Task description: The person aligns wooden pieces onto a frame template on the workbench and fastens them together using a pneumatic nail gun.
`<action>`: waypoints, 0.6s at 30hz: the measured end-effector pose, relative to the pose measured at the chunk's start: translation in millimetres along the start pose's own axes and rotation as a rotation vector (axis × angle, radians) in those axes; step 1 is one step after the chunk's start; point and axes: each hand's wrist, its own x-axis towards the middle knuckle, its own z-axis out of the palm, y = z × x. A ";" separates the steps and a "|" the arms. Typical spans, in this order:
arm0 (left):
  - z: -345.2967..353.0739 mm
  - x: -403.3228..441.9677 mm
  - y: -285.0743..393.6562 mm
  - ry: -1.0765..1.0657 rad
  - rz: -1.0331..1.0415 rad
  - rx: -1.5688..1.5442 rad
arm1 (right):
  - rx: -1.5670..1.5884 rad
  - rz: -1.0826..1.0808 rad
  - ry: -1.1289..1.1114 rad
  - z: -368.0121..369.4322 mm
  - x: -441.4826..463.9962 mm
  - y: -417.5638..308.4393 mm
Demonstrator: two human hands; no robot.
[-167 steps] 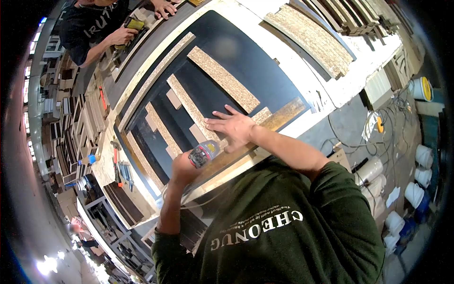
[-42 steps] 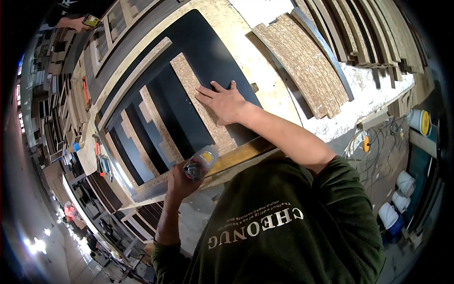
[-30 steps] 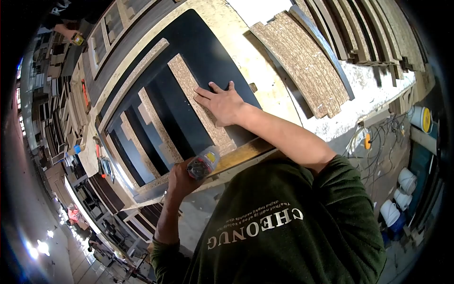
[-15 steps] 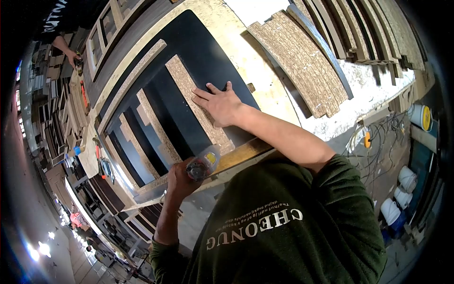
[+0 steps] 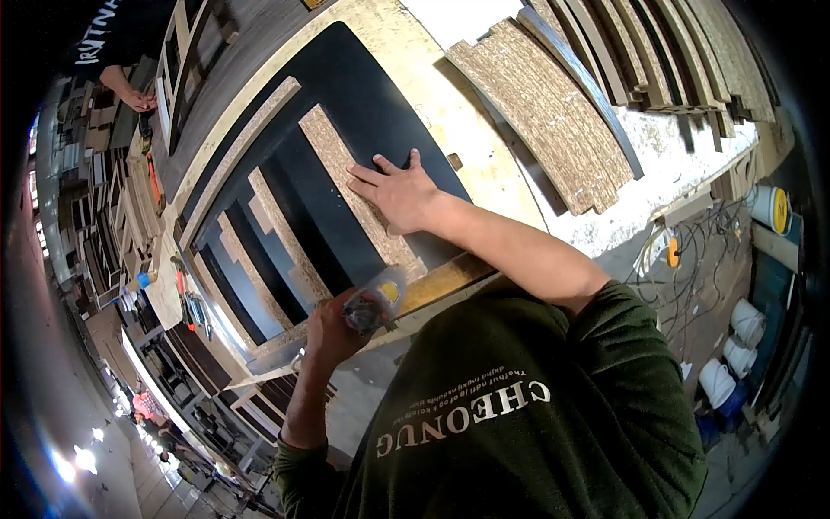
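My right hand (image 5: 399,195) lies palm down with spread fingers on a particleboard strip (image 5: 337,160) resting on a dark curved panel (image 5: 380,99). At the panel's near edge, my left hand (image 5: 334,331) wraps round a clear-bodied tool (image 5: 373,304). It has a dark round end and a yellow patch; its exact kind and its working end are hidden. Other upright particleboard strips (image 5: 281,221) stand across the panel, left of my right hand. A long curved strip (image 5: 242,147) runs along the panel's far side.
Stacked particleboard pieces (image 5: 553,121) and curved boards (image 5: 666,52) occupy the right side of the bench. Hand tools (image 5: 197,316) lie at its left edge. A co-worker's hand (image 5: 134,97) is at a frame (image 5: 177,69) at upper left. Cables (image 5: 692,233) and buckets (image 5: 716,381) are at right.
The co-worker's hand and the frame at upper left have shifted. The tool in my left hand appears slightly tilted; my right hand stays on the strip.
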 end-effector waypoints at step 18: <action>38.7 -104.3 -27.6 0.172 -0.268 -0.081 | -0.241 -0.165 0.160 36.2 -27.2 -9.9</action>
